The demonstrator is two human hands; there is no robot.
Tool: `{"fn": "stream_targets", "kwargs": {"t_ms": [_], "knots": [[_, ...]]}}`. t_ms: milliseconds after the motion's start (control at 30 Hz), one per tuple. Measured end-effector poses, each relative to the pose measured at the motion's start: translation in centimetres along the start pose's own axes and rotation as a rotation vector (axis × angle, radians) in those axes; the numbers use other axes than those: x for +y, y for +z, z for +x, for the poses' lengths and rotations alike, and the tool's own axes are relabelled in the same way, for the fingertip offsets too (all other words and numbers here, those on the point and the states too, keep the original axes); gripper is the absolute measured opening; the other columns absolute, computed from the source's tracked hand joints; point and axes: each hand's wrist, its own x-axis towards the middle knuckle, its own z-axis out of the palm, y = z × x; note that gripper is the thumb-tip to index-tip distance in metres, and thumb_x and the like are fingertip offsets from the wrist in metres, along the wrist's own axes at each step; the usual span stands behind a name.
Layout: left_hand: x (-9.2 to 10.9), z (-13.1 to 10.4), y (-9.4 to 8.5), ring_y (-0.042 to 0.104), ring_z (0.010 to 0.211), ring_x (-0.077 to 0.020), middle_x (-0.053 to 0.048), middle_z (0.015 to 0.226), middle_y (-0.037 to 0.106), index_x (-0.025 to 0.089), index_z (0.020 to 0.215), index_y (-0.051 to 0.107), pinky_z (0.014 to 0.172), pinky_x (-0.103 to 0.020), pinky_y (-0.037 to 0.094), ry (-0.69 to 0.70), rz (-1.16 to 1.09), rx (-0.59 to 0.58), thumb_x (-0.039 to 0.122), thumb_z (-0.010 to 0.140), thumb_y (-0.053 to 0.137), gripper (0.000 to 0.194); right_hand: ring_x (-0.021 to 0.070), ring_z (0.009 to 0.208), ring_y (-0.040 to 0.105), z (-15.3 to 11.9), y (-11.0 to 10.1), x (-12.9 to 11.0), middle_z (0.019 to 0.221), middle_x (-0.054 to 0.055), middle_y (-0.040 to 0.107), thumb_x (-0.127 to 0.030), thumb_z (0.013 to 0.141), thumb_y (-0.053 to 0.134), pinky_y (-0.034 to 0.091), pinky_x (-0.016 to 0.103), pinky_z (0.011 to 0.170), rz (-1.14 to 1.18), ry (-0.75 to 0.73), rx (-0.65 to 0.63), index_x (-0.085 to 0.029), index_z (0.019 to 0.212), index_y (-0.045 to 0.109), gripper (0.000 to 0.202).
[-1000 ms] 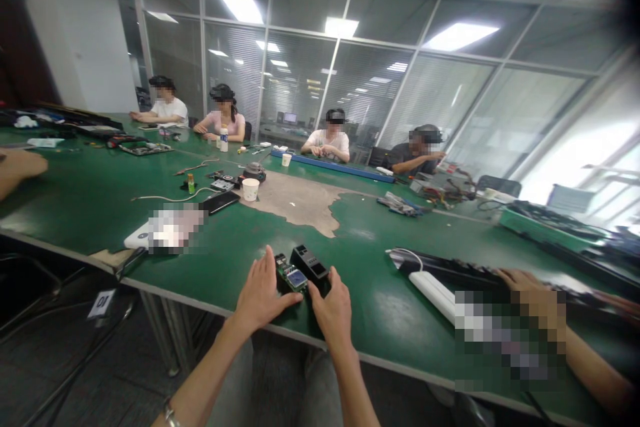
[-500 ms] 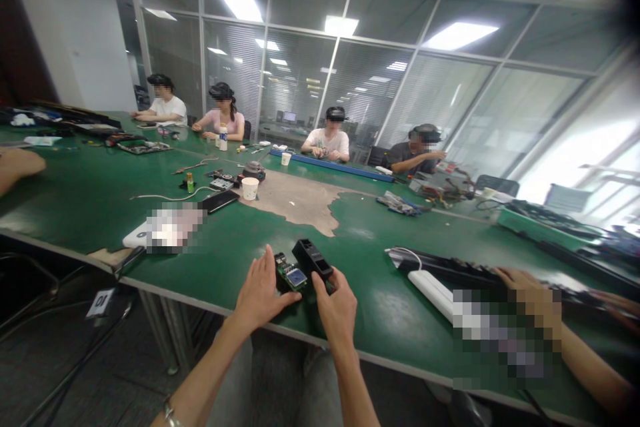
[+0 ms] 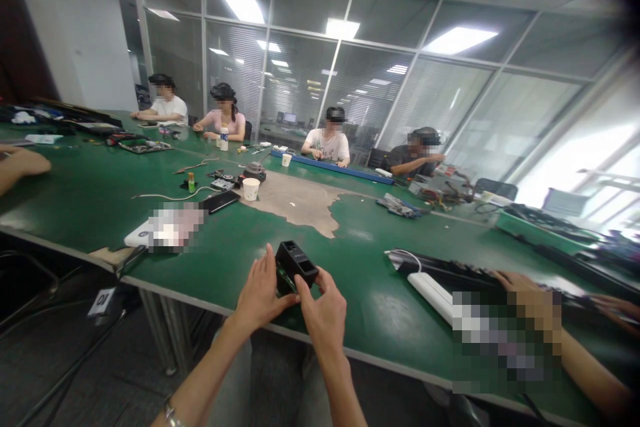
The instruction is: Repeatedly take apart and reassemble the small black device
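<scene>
Near the table's front edge, a black plastic housing (image 3: 298, 263) with rectangular openings is in my right hand (image 3: 325, 303), thumb on its near side and fingers behind it. Against its left side sits a green circuit board (image 3: 284, 278), mostly covered by the housing. My left hand (image 3: 259, 290) is curved round the board, its fingers up along the left edge and its thumb below. The two thumbs nearly meet in front of the parts.
A phone (image 3: 221, 201) and a paper cup (image 3: 251, 189) stand ahead on the green table (image 3: 350, 267). A white power strip (image 3: 433, 295) and a neighbour's hand (image 3: 525, 293) are at the right. Another person's arm (image 3: 23, 165) rests at the left; several people sit opposite.
My right hand has moved left with the black housing, which now covers most of the circuit board. My left hand has hardly moved.
</scene>
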Motion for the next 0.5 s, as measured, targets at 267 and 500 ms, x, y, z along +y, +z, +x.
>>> {"fn": "stream_targets", "kwargs": {"t_ms": [267,500], "knots": [[0.20,-0.10,-0.22,0.031,0.138,-0.0377,-0.025,0.151,0.027,0.009,0.148,-0.015,0.111,-0.057,0.025,0.008,-0.024,0.018,0.059,0.075,0.065,0.120,0.0246,0.095,0.064,-0.47,0.35,-0.02,0.101,0.011,0.069,-0.048,0.082,0.056,0.046,0.033,0.083,-0.080,-0.060,-0.004,-0.016,0.117,0.061,0.048],[0.50,0.03,-0.40,0.033,0.136,-0.0382,-0.025,0.150,0.028,0.010,0.147,-0.018,0.110,-0.059,0.026,0.024,-0.034,0.026,0.050,0.073,0.067,0.120,0.0249,0.091,0.064,-0.33,0.59,-0.05,0.094,0.010,0.069,-0.043,0.082,0.056,0.046,0.032,0.079,-0.120,-0.066,-0.063,-0.017,0.114,0.062,0.042]]}}
